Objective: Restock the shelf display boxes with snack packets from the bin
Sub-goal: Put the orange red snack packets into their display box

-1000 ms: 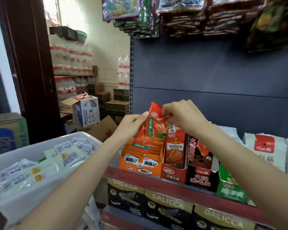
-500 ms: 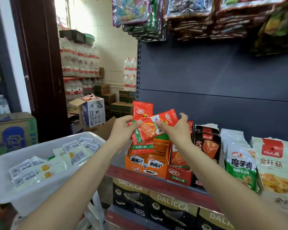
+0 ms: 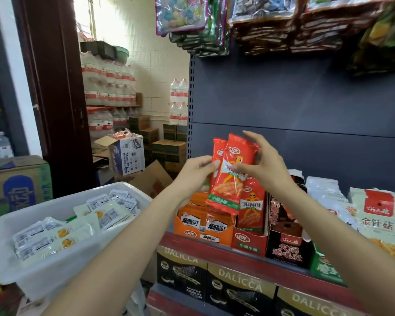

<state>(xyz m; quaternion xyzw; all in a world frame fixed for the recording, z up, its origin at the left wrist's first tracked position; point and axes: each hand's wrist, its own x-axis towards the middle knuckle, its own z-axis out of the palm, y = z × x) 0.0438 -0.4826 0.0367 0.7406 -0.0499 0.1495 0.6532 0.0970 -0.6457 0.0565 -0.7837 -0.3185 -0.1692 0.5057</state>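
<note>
Holding a small stack of red snack packets upright above the shelf, we grip its left edge with our left hand, fingers curled round it. Our right hand meets the stack from the right, thumb on the front packet and fingers spread behind the top; we count that as a loose grasp. The packets hang just over the red display box, between the orange box and the black box. The white bin sits lower left, holding pale packets.
</note>
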